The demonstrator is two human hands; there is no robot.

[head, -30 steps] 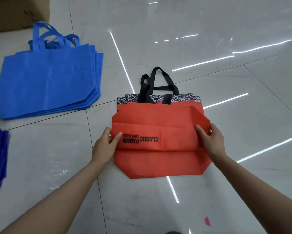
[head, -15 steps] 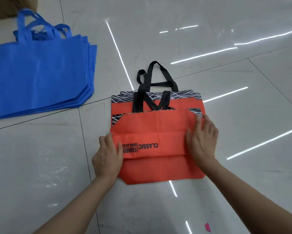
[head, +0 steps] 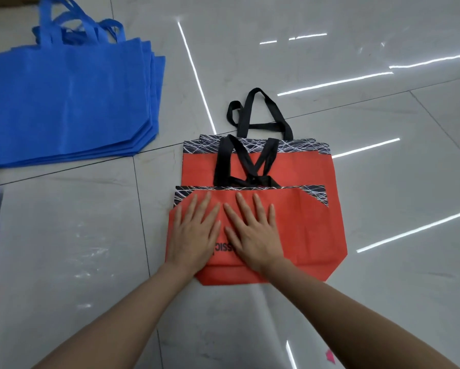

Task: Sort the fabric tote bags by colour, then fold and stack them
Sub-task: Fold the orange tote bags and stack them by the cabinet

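while both hands press flat on the folded red tote bag (head: 303,230), the fold holds only by their weight. the left hand (head: 194,235) and the right hand (head: 253,233) lie side by side on its left half, fingers (head: 205,206) straight and spread, gripping nothing. the right half of the folded red tote bag has no hand on it, so i judge that this stiff fabric could spring up there once the palms lift.

beneath the folded red tote bag lies a second red tote bag (head: 298,169), opened out flat, its patterned band and black handles (head: 250,161) showing beyond the far edge. the handles are crossed and bunched right at that edge; if they sit under the fold they could make a lump and tip whatever is stacked on top. the folded red tote bag also sits slightly left of the one below, so the pile may grow crooked.

the glossy floor (head: 383,302) under it looks slick, and a sideways smoothing stroke could slide both bags together. the stack of blue tote bags (head: 69,102) lies well apart, far left of the folded red tote bag, so colours mixing seems unlikely.
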